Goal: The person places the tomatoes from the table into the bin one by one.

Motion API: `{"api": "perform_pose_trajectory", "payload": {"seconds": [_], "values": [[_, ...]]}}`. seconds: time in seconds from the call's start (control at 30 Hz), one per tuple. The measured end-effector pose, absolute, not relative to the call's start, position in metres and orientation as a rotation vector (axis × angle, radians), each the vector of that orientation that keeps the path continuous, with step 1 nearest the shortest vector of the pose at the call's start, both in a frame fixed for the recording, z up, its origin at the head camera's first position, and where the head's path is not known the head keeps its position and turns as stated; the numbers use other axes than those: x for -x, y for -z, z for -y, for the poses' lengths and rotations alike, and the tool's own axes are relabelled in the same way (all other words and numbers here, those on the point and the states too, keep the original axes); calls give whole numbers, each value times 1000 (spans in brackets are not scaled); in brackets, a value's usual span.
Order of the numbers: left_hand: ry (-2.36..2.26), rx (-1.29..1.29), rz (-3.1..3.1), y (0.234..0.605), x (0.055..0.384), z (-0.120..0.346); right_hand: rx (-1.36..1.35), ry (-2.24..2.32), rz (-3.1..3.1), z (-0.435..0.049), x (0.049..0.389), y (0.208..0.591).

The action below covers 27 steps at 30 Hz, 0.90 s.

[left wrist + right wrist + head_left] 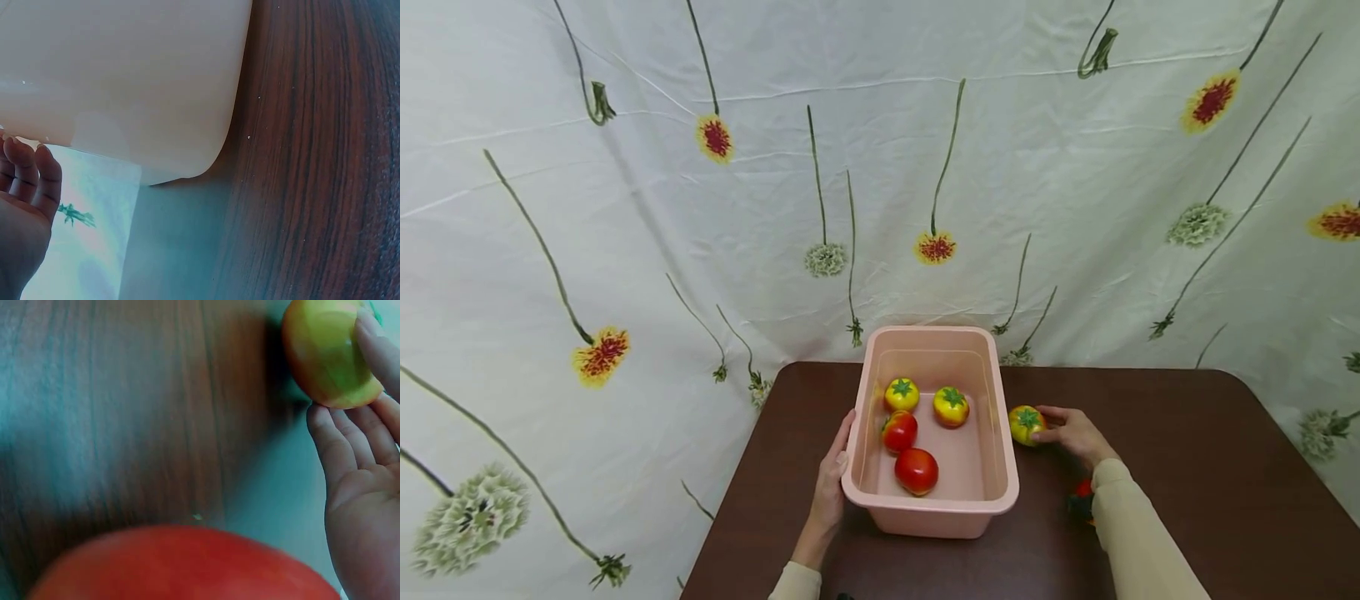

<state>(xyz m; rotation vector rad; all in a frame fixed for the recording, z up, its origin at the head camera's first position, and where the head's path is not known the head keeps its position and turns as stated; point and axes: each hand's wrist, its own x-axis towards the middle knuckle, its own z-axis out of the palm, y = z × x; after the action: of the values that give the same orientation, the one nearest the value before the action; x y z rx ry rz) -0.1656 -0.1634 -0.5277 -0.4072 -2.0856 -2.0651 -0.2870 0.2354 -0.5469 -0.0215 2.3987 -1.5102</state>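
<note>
A pink plastic tub [936,504] stands on the dark brown table. My left hand [831,479] holds its left side, thumb by the rim; in the left wrist view the fingertips [47,165] touch the tub wall. To the right of the tub, my right hand [1075,435] pinches a yellow-green toy tomato [1024,423] between thumb and fingers. Inside the tub lie two yellow tomatoes [951,407] with green tops and two red tomatoes [916,472]. Below my right wrist is a red, round thing [187,565], mostly hidden by the arm in the head view.
The wooden table [1180,450] extends to the right of my right arm. Behind its far edge hangs a pale cloth [1060,200] printed with flowers. The tub's far end reaches close to that cloth.
</note>
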Motion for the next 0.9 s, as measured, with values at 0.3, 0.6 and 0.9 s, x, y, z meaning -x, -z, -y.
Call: {"api": "perform_pose_trajectory", "payload": {"seconds": [0.3, 0.6, 0.9], "values": [[2048, 398, 2106, 529, 166, 162, 4, 1609, -2369, -236, 291, 553], [2040, 401, 2133, 529, 166, 165, 69, 1774, -2295, -245, 301, 532], [2026, 378, 2138, 529, 167, 167, 180, 1922, -2221, -236, 318, 488]]}}
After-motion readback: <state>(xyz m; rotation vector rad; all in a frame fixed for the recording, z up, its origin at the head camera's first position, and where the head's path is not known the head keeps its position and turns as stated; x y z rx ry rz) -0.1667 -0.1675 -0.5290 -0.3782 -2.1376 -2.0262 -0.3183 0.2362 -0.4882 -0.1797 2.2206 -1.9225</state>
